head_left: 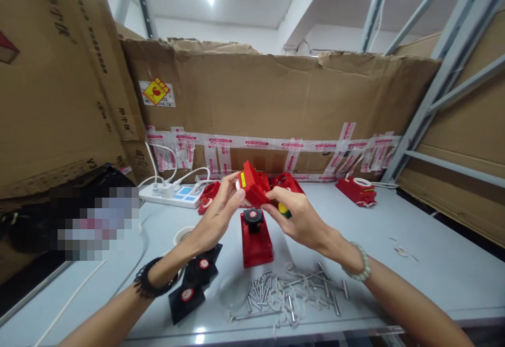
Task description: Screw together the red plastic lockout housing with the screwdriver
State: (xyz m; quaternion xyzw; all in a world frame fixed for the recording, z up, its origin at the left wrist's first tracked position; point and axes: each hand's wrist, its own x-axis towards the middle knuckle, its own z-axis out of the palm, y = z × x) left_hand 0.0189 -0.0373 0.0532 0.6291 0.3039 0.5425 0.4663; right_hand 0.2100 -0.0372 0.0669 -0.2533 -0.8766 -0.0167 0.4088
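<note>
A red plastic housing [252, 185] with a yellow label is held up in front of me, tilted. My left hand [224, 202] grips its left side, fingers and thumb closed around it. At its lower right edge, the thumb and fingers of my right hand [298, 213] pinch it. Tucked in the right palm is a yellow-and-green rounded end [284, 209], perhaps a tool handle; the rest is hidden. Below the hands, a red base [257, 249] with a round black knob [253, 215] on it lies on the table.
Loose screws and metal pins [260, 289] lie at the front among clear ties. Black plates [187, 295] with red stickers are at left. More red housings [287, 181] lie behind; a red unit [356, 191] stands right. A power strip [181, 198] trails white cables. Cardboard [252, 94] walls the back.
</note>
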